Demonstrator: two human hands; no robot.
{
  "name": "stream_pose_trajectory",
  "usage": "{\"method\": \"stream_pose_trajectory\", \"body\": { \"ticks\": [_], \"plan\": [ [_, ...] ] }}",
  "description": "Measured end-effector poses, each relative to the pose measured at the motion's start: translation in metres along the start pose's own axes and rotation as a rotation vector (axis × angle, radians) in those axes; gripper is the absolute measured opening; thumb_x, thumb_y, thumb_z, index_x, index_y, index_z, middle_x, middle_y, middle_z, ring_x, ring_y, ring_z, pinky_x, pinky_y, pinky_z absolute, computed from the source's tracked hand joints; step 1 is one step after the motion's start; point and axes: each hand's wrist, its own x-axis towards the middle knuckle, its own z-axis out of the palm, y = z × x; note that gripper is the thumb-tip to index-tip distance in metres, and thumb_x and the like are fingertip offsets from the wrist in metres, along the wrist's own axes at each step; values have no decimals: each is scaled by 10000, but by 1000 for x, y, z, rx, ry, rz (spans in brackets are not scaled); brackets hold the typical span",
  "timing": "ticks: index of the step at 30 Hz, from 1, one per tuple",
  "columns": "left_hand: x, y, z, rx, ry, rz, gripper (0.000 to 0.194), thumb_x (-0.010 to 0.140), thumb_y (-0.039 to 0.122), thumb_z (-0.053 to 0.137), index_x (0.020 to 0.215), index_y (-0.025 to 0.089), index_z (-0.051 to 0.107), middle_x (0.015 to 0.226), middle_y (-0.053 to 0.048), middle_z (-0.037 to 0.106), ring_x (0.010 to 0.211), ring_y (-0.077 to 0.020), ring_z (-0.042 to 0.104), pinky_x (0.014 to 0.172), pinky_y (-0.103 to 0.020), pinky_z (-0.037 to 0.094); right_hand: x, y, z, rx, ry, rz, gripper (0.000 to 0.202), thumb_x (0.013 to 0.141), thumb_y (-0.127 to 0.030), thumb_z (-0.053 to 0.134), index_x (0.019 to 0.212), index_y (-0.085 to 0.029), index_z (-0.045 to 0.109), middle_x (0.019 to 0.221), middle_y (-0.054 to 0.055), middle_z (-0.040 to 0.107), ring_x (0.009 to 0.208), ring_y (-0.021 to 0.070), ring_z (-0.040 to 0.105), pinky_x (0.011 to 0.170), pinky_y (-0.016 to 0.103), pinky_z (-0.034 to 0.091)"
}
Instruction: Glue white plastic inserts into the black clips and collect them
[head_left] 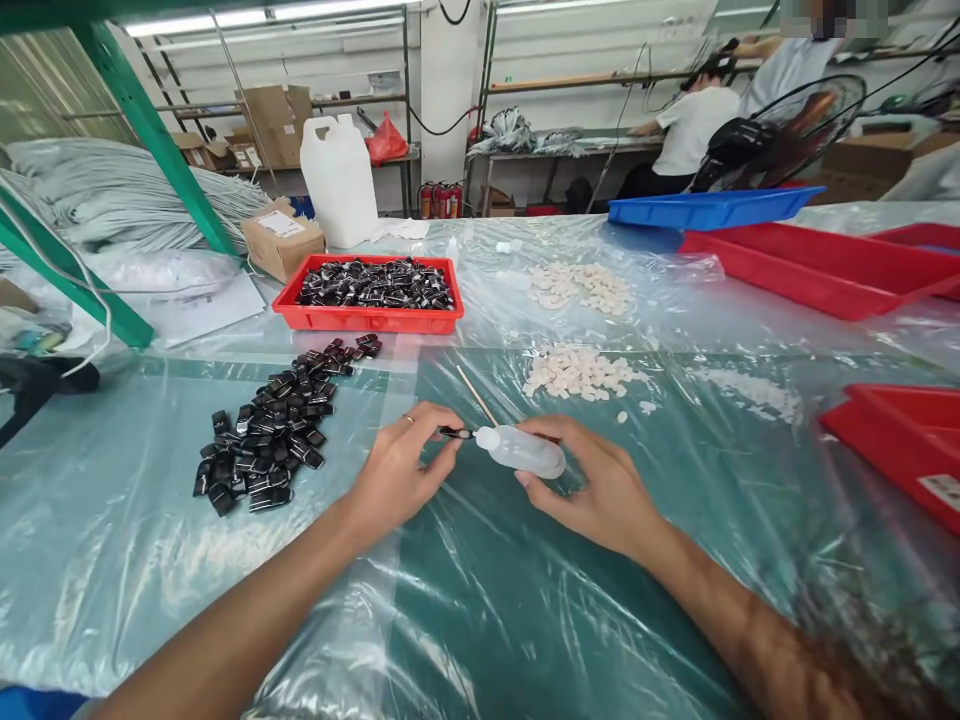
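Note:
Between the thumb and fingers of my left hand [405, 462] is a small black plastic part [454, 433]. My right hand [596, 480] grips a translucent squeeze bottle [525, 452], tilted on its side with its nozzle pointing left at the black part. Nozzle and part meet or nearly meet; I cannot tell which. A thin wooden stick [477, 394] lies just behind the bottle. Left of my left hand is a loose pile of similar black parts [274, 430]. Beyond the bottle sits a heap of small whitish pieces [581, 374].
A red tray [367, 320] full of black parts stands behind the pile, near a white jug [339, 180] and a cardboard box [283, 238]. More pale pieces [581, 287] lie farther back. Red trays [900, 440] and a blue tray [716, 208] line the right. Other people [694, 125] are beyond the table.

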Motion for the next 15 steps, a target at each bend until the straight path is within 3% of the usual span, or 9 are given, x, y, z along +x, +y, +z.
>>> {"method": "stream_pose_trajectory", "body": {
  "ticks": [3,8,15],
  "plan": [
    [-2,-1,0,197,-26,155,167,982,187,583,1117,261,650,1103,-27,753,946,-165,715,802,-280,596,1,1,-2,2,17,-24,351,859,-229,644,1202,-267,581,1075,77,738,943,258,726,790,414,605],
    [-4,1,-2,282,-39,176,178,999,183,573,1156,252,622,1142,-36,772,843,-132,722,623,-201,569,3,-1,-7,-45,40,-87,389,857,-200,662,1238,-254,602,1088,88,729,994,262,725,813,412,617],
    [-3,-1,-2,351,-10,264,181,999,154,576,1150,241,625,1101,-20,775,931,-139,728,681,-208,605,4,-8,-14,-152,190,-296,577,826,-121,730,1374,-242,596,1124,121,726,953,253,740,751,363,637]
  ]
}}
